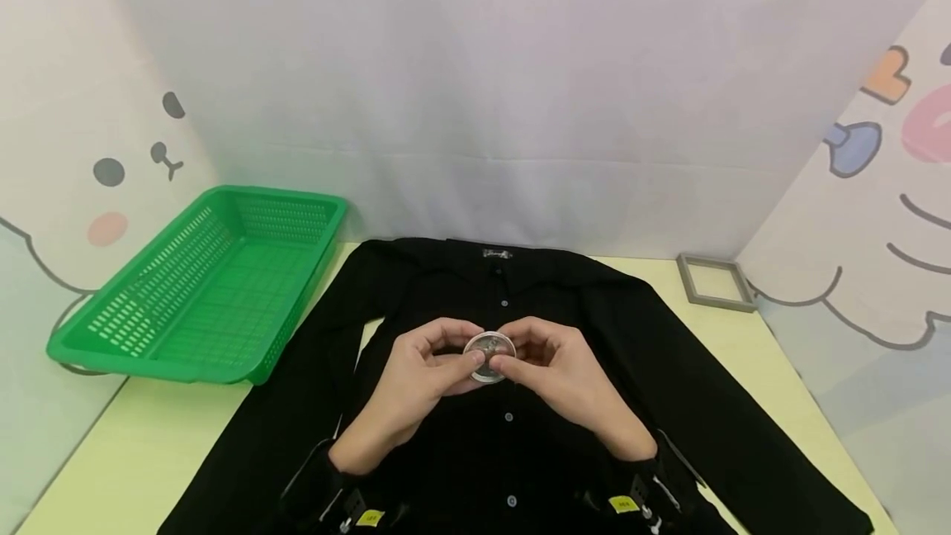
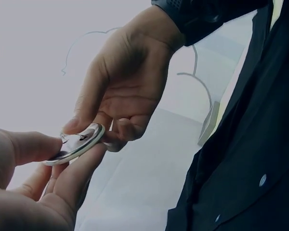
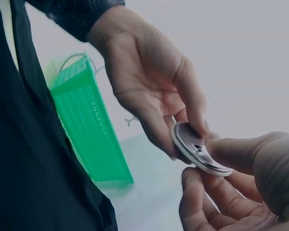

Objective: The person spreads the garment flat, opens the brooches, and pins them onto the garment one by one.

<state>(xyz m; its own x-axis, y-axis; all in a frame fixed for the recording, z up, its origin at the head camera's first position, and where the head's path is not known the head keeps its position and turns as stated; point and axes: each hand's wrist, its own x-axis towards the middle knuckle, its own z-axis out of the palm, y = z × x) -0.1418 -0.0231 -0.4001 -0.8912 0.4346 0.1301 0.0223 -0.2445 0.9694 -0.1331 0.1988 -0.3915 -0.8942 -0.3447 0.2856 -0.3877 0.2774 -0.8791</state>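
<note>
Both hands hold a round pin badge point(image 1: 490, 343) up over the chest of a black shirt point(image 1: 475, 444). Its silvery metal back, with a pin fitting, faces up toward the head view. My left hand point(image 1: 427, 366) pinches its left edge, thumb on the back and fingers beneath. From the opposite side my right hand point(image 1: 560, 366) grips it the same way, the two thumb tips close together. The badge's rim point(image 2: 86, 148) shows edge-on in the left wrist view; its front is hidden underneath. The shirt lies spread front up, collar at the far side, buttons down the middle.
A green plastic basket point(image 1: 297, 304) stands at the left, beside the shirt's sleeve. A grey square frame point(image 1: 716, 301) lies at the table's far right corner. Pale cloth walls point(image 1: 520, 89) close off the back and sides of the yellowish table point(image 1: 134, 444).
</note>
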